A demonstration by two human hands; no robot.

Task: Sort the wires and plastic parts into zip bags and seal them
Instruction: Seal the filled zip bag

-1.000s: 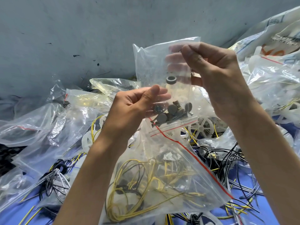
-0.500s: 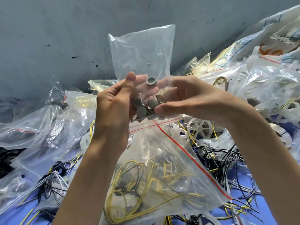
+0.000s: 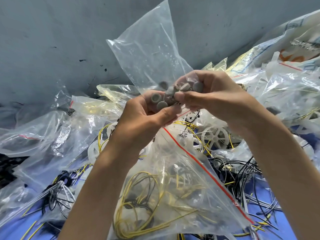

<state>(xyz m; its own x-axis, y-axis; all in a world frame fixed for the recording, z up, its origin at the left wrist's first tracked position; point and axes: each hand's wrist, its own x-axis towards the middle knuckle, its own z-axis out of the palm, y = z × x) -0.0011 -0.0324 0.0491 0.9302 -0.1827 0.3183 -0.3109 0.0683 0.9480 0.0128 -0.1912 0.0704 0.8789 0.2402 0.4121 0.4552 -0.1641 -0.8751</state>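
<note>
- Both hands meet at frame centre. The left hand [image 3: 147,118] and the right hand [image 3: 216,99] each pinch the small clear plastic zip bag [image 3: 147,45] between thumb and curled fingers.
- The round grey plastic caps [image 3: 185,87] are bunched inside the bag, directly under the fingertips. The empty end of the bag stands up toward 12 o'clock.
- The red zip line appears to sit at 6 o'clock of the grip. Whether it is closed cannot be told.
- Risk: an unsealed, downward-facing mouth would let caps drop onto the large clear zip bag of yellow wires [image 3: 190,179] at 6 o'clock, or into the loose black and yellow wires [image 3: 242,170] at 4 o'clock, and mix the sorts again.
- Risk: a cap or a film crease caught in the zip track would leave a gap in the seal.
- Change: a second ago the right hand held the bag high at 1 o'clock and the caps hung low beside the left hand. The hands have since closed together on the caps.
</note>
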